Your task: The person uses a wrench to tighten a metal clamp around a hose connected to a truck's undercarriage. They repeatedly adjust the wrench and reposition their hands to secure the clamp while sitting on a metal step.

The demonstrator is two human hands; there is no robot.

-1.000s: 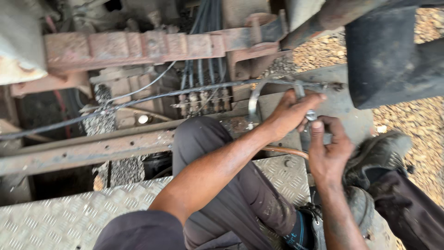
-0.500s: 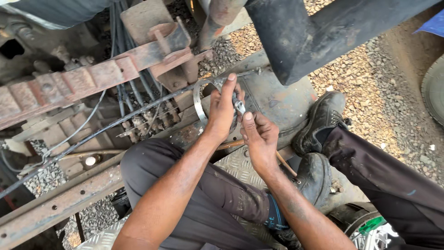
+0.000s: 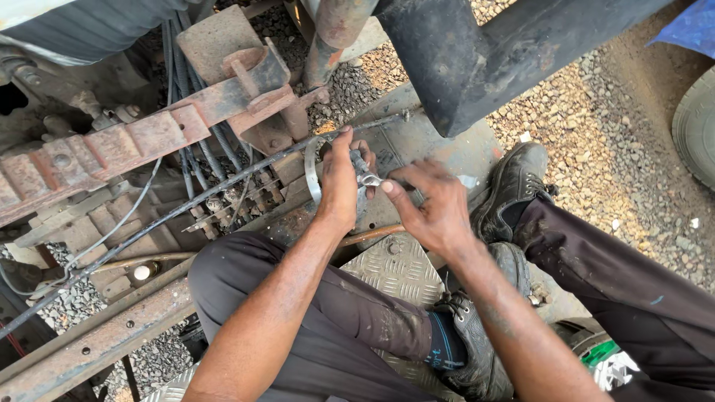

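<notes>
Metal band clamp (image 3: 311, 170): bright, smooth steel. Leaf spring (image 3: 112, 152): rough, rust-brown metal. Tread plate (image 3: 398, 268): dull patterned metal. Boots (image 3: 510, 190): scuffed matt leather. Ground gravel (image 3: 596, 134): coarse, dusty.

Outdoor repair yard: rusty chassis (image 3: 112, 149), gravel (image 3: 596, 134)

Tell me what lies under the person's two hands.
Under the left hand a curved metal band clamp shows, its right part covered by the palm. The right hand pinches a small metal fitting. Below both lies a grey metal plate.
</notes>
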